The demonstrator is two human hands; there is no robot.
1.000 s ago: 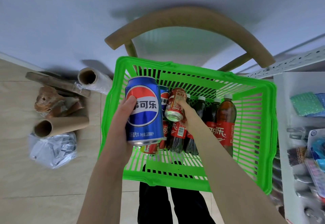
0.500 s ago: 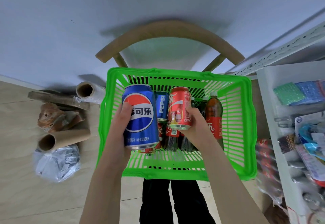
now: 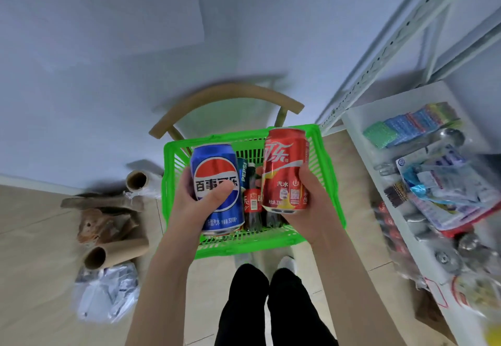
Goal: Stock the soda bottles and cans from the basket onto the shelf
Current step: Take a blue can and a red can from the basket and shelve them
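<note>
The head camera looks down at 2 bare hands that are held above a bright green plastic basket (image 3: 332, 183) with slotted walls. The left hand (image 3: 195, 207) is closed around a blue aluminium cola can with a red, white and blue round logo (image 3: 217, 188); the thumb lies across the front of the can and the other fingers go around its left side. The can is upright and is above the left half of the basket. The right hand (image 3: 311, 202) is closed around a red aluminium cola can with white lettering (image 3: 286, 169); the fingers hold it from the right side and from behind, and the palm is under its lower edge. This can is upright too, a little higher than the blue one, above the right half of the basket. The 2 cans are near each other but they do not touch.

Between the cans, inside the basket, stand dark soda bottles with red labels (image 3: 253, 204) and 1 more blue can (image 3: 242, 170). The basket is on a wooden chair with a curved backrest (image 3: 227, 96). On the right is a white metal shelf (image 3: 360, 117) that holds mixed small packaged goods, blurred. On the floor at the left lie cardboard tubes (image 3: 113, 252) and a crumpled plastic bag (image 3: 105, 291). Black trouser legs (image 3: 271, 305) are at the bottom.
</note>
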